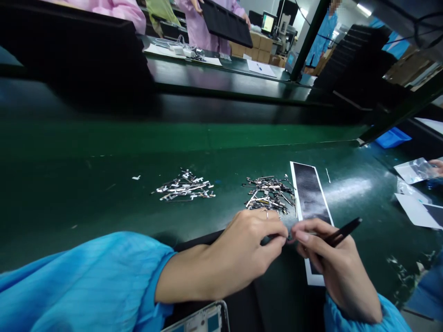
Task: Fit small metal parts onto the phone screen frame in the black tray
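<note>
On the dark green workbench mat (104, 184), we are working beside the long white-edged black strip (309, 193) and two heaps of small metal clips (268, 193). Our left hand (242, 251) and right hand (328, 258) are meeting fingertip to fingertip, pinching one tiny part; black tweezers (342, 232) are lying tucked in the right. Judged: a fitting step, calling for fine alignment.

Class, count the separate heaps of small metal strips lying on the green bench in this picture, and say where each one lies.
2. One heap lies left of centre on the bench; the other heap lies just beyond the left hand, beside the dark sheet. Loose pieces may hide under the hands.
</note>
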`<act>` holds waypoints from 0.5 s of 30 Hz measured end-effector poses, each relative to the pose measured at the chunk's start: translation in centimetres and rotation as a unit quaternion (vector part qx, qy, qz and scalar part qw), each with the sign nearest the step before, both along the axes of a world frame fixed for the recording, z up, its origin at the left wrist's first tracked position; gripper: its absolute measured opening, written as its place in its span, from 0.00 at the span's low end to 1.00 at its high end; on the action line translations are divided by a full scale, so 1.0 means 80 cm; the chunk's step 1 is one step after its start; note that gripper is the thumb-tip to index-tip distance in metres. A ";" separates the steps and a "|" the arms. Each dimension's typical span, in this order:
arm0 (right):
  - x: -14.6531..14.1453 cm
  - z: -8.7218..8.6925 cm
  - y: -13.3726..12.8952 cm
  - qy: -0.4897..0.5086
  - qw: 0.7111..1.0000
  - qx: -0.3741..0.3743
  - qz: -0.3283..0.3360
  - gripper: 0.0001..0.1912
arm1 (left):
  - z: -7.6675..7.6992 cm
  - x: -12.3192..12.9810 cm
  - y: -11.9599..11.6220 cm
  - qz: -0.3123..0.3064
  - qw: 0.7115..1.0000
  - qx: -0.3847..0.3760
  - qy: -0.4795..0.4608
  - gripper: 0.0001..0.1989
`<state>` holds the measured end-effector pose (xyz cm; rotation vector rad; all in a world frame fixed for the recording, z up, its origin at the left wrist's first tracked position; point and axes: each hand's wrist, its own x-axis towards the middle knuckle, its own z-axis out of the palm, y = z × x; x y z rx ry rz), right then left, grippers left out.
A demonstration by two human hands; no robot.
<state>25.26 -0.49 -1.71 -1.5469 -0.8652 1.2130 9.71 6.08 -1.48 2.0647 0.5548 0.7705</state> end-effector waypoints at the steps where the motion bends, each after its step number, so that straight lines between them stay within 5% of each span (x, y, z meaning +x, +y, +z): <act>1: 0.000 0.000 0.000 0.010 1.000 -0.009 0.010 0.13 | 0.000 0.000 0.000 -0.001 1.000 -0.004 0.001 0.09; 15: -0.013 -0.002 0.004 -0.010 0.999 0.029 -0.037 0.09 | -0.008 -0.001 -0.007 -0.014 0.984 0.179 0.000 0.12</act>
